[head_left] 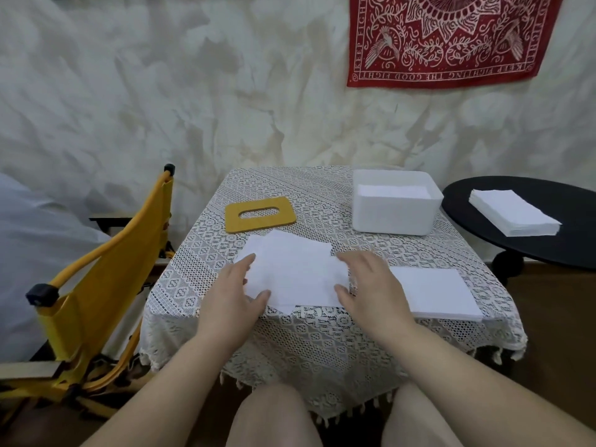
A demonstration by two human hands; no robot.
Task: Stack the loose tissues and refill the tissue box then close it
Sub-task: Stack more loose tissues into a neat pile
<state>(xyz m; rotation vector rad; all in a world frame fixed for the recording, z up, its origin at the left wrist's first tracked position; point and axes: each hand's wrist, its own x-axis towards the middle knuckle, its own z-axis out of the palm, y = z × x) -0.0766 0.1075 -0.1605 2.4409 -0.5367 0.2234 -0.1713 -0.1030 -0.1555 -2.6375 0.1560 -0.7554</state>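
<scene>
On the lace-covered table (322, 343), our loose white tissues (296, 272) lie at the middle near the front edge, the neat white tissue stack (432, 293) right of them. The yellow slotted lid (259, 215) sits behind-left, the white plastic tissue box (395, 208) at the back-right corner.

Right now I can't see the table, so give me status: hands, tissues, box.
Both hands, left hand and right hand, flat on loose tissues. Tissue box open, partly filled; lid off, beside it. Nothing blocking.

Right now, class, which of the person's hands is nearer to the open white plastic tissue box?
Right. The right hand lies just in front of the white plastic tissue box; the left hand is farther away, across the loose tissues.
</scene>
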